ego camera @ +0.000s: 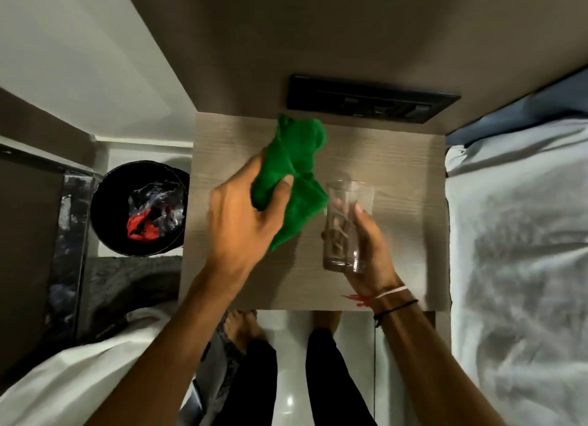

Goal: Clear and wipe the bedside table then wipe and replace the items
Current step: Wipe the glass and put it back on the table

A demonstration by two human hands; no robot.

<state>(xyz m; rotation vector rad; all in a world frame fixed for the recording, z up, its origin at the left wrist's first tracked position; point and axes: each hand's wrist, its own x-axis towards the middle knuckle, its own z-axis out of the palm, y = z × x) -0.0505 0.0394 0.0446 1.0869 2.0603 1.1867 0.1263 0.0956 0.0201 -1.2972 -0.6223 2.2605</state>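
The bedside table (397, 171) has a pale wood-grain top and fills the middle of the view. My left hand (245, 215) grips a bunched green cloth (296, 171) above the table's left half. My right hand (366, 250) holds a tall clear drinking glass (345, 225) from behind, tilted slightly, above the table's right-centre. The cloth's edge hangs just to the left of the glass rim. I cannot tell whether cloth and glass touch.
A black switch panel (372, 99) sits on the wall behind the table. A black bin (140, 207) with crumpled plastic and red waste stands on the floor to the left. A bed with white sheets (515, 250) borders the right. My feet (241, 330) stand below the table's front edge.
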